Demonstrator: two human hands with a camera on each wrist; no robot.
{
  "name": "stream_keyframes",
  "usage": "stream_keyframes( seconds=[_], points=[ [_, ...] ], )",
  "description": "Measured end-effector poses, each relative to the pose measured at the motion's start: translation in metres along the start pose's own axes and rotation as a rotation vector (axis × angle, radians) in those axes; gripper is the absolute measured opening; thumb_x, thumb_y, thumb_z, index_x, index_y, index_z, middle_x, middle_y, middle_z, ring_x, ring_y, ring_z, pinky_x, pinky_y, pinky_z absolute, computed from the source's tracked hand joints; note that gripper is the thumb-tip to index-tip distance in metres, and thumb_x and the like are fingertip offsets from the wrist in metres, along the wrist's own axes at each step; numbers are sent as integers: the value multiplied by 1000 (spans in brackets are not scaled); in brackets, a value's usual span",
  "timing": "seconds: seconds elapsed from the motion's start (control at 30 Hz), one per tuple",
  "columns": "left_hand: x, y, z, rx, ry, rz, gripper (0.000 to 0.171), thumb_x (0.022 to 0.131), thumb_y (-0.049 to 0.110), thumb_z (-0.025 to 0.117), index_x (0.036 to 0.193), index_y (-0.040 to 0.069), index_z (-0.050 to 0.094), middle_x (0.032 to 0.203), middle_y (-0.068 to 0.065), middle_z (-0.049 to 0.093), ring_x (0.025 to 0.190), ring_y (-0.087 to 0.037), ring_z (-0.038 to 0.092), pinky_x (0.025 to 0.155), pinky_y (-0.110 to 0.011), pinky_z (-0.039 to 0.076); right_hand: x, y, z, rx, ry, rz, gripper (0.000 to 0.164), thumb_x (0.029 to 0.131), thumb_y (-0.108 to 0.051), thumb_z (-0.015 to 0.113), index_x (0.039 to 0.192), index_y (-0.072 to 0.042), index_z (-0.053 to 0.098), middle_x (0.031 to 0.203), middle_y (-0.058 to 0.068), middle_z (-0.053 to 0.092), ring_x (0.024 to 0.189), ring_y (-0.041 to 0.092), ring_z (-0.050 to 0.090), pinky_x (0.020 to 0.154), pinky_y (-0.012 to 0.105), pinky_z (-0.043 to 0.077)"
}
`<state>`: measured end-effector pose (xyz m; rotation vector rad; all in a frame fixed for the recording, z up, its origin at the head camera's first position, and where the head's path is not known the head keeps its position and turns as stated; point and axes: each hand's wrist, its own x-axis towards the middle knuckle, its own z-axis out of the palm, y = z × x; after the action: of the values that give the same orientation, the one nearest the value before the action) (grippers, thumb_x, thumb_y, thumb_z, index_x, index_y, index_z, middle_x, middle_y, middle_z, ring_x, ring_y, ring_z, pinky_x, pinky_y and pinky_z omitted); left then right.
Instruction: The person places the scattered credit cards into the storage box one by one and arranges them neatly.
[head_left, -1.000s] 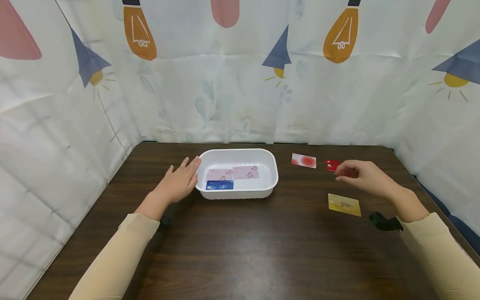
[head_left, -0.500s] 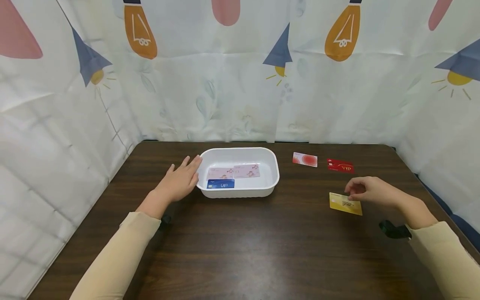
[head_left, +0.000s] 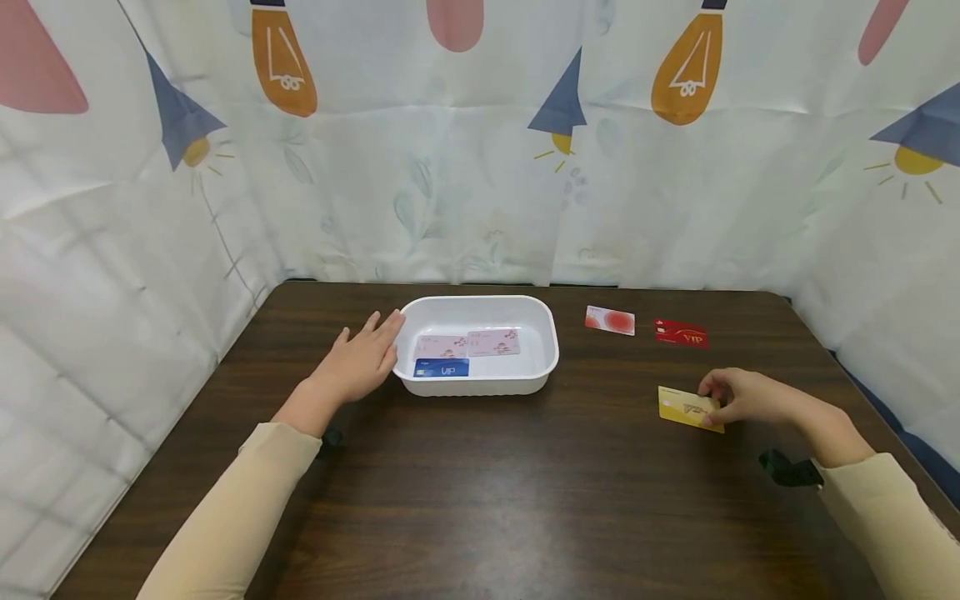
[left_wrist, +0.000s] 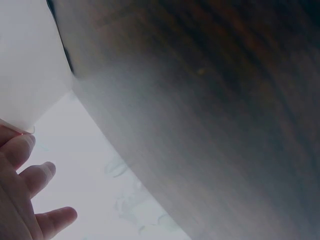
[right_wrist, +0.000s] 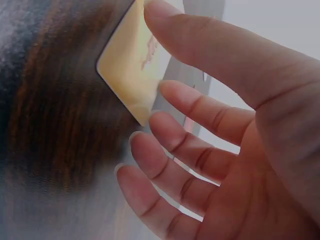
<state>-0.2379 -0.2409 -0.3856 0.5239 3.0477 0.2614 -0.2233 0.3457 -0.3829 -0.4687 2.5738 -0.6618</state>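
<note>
On the dark table (head_left: 480, 483), the right hand (head_left: 753, 398) has thumb and fingers at the right end of the yellow card (head_left: 681, 407); I can't tell whether they pinch. Farther back, the left hand (head_left: 358, 364), fingers straight, touches the white tub (head_left: 480, 387).

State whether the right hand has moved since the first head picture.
Yes: the right hand has moved nearer the camera, away from the red card, to the gold card.

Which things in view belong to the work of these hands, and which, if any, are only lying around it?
Seem part of the work:
gold card, right hand on it
white tray, left hand at its rim
blue card and two pink cards inside
probably the red card and circle-print card outside

Seem only surroundings:
table
printed curtain
</note>
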Motion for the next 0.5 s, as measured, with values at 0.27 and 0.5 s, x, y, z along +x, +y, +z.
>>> stream_keyframes(
  seconds=[0.27,0.5],
  points=[
    [0,1,-1,5,-2,-4,61,110,27,32,165,6,17,169,-13,19,154,-40,14,115,-74,12,1,2,4,-6,8,-30,52,77,-17,90,109,6,57,94,9,49,86,24,46,69,33,42],
    [-1,1,-1,2,-4,-11,61,110,27,33,165,6,16,169,-13,19,155,-40,14,115,-74,12,2,1,4,12,5,11,54,78,-17,90,110,7,55,94,11,50,81,23,48,67,35,44]
  ],
)
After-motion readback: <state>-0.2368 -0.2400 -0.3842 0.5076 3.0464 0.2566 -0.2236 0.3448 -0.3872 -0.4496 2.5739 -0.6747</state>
